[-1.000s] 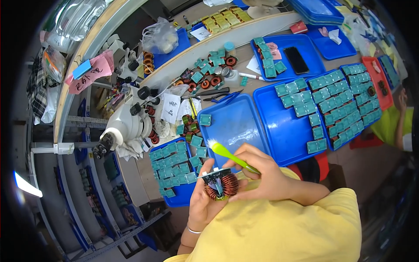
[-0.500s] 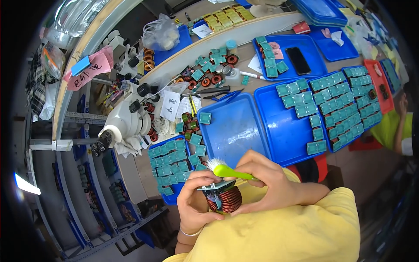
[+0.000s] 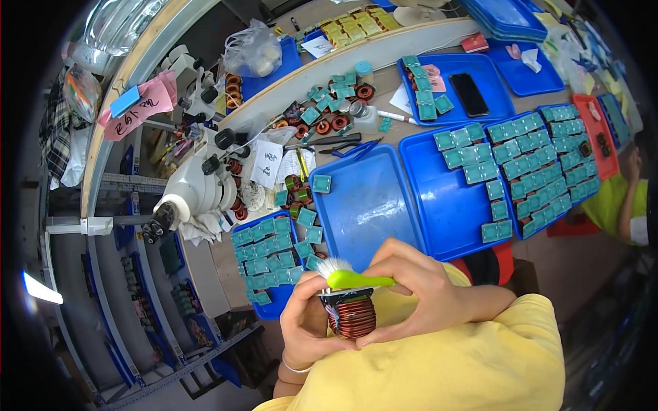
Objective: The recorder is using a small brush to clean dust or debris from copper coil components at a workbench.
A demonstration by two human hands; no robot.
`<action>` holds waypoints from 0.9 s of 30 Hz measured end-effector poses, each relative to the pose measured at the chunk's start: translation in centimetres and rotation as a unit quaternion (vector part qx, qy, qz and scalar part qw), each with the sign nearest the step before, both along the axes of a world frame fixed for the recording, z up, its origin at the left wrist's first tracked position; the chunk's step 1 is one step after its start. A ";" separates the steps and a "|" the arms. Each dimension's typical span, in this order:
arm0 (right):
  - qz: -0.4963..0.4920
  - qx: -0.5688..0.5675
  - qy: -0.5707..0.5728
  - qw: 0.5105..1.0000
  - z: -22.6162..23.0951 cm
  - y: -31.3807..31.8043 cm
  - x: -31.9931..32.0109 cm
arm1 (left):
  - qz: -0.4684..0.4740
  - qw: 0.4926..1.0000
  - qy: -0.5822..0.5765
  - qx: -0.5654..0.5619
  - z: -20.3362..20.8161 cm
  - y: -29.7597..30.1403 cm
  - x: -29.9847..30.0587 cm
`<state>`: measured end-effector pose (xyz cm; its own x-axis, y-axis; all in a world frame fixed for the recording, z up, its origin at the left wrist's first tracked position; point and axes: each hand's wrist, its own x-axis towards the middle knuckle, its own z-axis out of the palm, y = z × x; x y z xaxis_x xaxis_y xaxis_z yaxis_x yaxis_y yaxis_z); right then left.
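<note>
On the near side of the scuffed blue tray, the left hand and right hand meet, clasping a copper-wound toroidal inductor between them. The right also pinches a green-handled brush over the circuit board; that divided grip could let the inductor slip.

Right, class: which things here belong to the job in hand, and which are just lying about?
Likely the job:
coil, between left hand and right hand
brush, in right hand
probably boards

Apparently just lying about:
phone
bag
marker
</note>
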<state>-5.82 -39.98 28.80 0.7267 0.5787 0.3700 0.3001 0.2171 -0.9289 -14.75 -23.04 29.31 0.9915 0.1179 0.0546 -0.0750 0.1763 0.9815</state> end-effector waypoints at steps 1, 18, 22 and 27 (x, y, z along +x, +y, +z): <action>0.000 0.000 0.000 1.000 0.0 0.0 0.0 | 0.004 1.000 0.012 -0.004 -0.1 -0.1 -0.2; -0.035 -0.143 -0.124 0.981 0.6 -2.3 2.3 | 0.070 0.989 0.009 0.130 -0.8 0.3 -0.5; 0.036 -0.199 -0.187 0.961 0.9 -3.0 2.0 | 0.062 0.944 -0.126 0.299 0.0 0.5 1.4; -0.052 -0.272 -0.181 0.944 -1.8 -2.6 3.2 | 0.103 0.917 -0.144 0.357 -1.4 0.9 0.8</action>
